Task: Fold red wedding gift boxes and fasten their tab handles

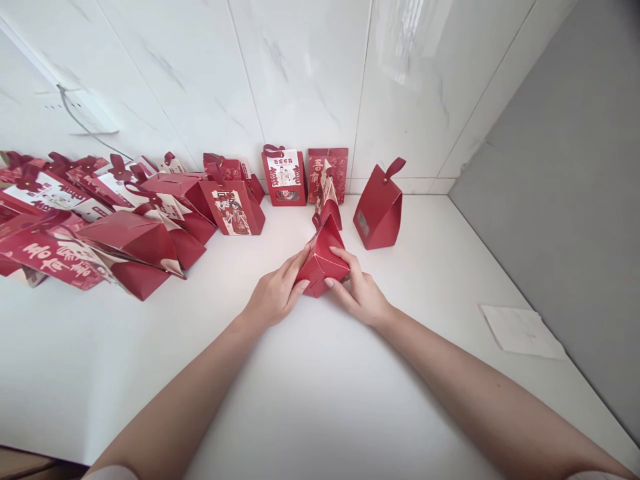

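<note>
Between my two hands is a red paper gift box (325, 260), tilted so that its folded bottom faces me. My left hand (277, 293) grips its left side, thumb near the lower edge and fingers along the side. On the right side, my right hand (361, 293) holds it with thumb and index finger, the other fingers partly hidden. A dark red ribbon loop shows at the box's far end. Just behind it stands a narrow printed gift box (329, 197), seen edge-on. The held box hides part of that one's base.
Many red gift boxes with ribbon loops crowd the left side, including a lying box (133, 237). Along the wall stand a windowed box (284, 177) and a plain red box (379, 210). A white paper sheet (523, 331) lies at right by the grey panel (565, 167).
</note>
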The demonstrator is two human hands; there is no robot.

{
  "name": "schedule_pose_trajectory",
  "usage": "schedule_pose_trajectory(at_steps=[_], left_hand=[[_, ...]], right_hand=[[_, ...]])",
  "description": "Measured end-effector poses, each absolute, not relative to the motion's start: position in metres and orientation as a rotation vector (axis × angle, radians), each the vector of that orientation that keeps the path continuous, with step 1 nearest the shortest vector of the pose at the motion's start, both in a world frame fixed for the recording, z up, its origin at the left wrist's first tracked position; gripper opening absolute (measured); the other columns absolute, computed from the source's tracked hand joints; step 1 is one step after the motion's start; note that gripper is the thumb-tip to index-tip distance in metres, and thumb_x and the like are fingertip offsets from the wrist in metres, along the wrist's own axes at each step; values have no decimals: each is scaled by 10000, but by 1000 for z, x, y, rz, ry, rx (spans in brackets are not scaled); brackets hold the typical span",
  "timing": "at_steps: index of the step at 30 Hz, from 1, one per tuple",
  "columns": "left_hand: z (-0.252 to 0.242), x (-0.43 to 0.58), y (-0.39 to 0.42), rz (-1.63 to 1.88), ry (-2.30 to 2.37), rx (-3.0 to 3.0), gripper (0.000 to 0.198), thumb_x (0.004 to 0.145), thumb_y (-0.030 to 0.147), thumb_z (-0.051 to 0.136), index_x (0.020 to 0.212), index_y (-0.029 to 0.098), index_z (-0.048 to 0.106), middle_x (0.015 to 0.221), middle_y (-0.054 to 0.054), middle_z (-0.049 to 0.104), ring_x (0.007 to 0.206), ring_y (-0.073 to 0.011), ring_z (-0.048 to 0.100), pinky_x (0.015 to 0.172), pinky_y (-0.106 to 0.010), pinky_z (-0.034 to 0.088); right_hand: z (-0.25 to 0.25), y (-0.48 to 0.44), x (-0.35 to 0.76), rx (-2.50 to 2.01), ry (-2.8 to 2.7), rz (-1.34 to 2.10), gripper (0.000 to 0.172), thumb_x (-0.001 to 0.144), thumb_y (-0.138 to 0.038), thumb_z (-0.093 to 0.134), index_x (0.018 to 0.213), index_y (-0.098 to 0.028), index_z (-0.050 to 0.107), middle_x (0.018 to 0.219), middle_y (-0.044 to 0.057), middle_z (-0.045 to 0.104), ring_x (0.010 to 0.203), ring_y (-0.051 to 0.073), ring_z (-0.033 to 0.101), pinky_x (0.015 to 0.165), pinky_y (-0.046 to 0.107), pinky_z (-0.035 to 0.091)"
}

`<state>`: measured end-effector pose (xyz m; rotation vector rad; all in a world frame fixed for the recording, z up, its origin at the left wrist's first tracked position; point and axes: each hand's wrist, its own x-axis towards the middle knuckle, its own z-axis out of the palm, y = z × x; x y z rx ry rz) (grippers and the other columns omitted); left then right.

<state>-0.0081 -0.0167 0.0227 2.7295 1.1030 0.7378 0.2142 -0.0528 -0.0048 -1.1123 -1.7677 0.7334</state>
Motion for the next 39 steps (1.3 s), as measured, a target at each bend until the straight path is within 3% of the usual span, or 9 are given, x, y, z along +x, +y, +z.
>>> schedule_pose_trajectory(at_steps=[3,7,16,19,22,26,30,34,39], left_hand=[[23,-8,-17,753,1089,2817,643,1014,309,380,1586,247,93,1535,-120,426,1209,-241,623,882,-331,570],[25,-6,-18,818,1066,2892,657,1010,302,392,1587,237,84,1517,-139,448,1168,-246,647,824,-327,584],[29,-2,-23,869,1040,2897,661,1004,304,413,1586,261,103,1515,-132,453,1180,-254,642,853,-340,578],[30,-2,-22,879,997,2808,655,1011,293,404,1586,287,90,1583,-109,350,1335,-244,523,1010,-361,519],[28,-3,-20,861,954,2685,677,1006,373,416,1588,296,78,1645,-89,195,1476,-262,322,1176,-422,369],[21,-2,-17,780,825,2484,737,973,582,343,1590,296,60,1669,-67,64,1530,-302,148,1231,-498,256],[11,-2,-14,814,736,2366,739,971,611,295,1590,296,42,1671,-49,45,1543,-289,52,1252,-525,170],[6,-5,-8,901,816,2282,676,996,537,321,1588,289,110,1663,-60,126,1541,-277,92,1252,-513,181],[9,-9,-5,894,888,2257,655,985,507,388,1571,269,218,1616,-85,275,1484,-282,279,1232,-490,242]], right_hand=[[-5,-54,215,-1116,-1778,689,570,997,-459,478,1483,-244,272,967,66,712,729,213,710,704,381,612],[-5,-56,214,-1088,-1777,601,564,998,-466,471,1478,-243,276,1158,120,674,864,233,722,761,394,617],[-7,-60,209,-989,-1765,423,575,1009,-388,465,1496,-243,196,1344,150,570,1064,252,690,887,422,611],[-7,-58,208,-974,-1786,344,596,1001,-355,493,1513,-279,198,1363,133,554,1125,257,658,938,449,590],[-5,-55,208,-1029,-1798,239,585,988,-301,510,1514,-344,257,1399,120,489,1239,279,581,964,469,575],[-1,-53,210,-1065,-1850,171,629,975,-148,422,1518,-434,282,1528,63,345,1361,287,464,1006,487,543],[4,-54,211,-1050,-1918,183,699,942,-127,447,1546,-416,246,1565,44,316,1381,289,440,1065,496,503],[6,-55,210,-967,-2036,279,635,946,-176,501,1515,-405,338,1622,15,212,1415,284,407,1062,469,516],[5,-55,209,-915,-2077,386,594,954,-204,514,1504,-375,368,1642,23,144,1428,272,397,1021,452,548]])
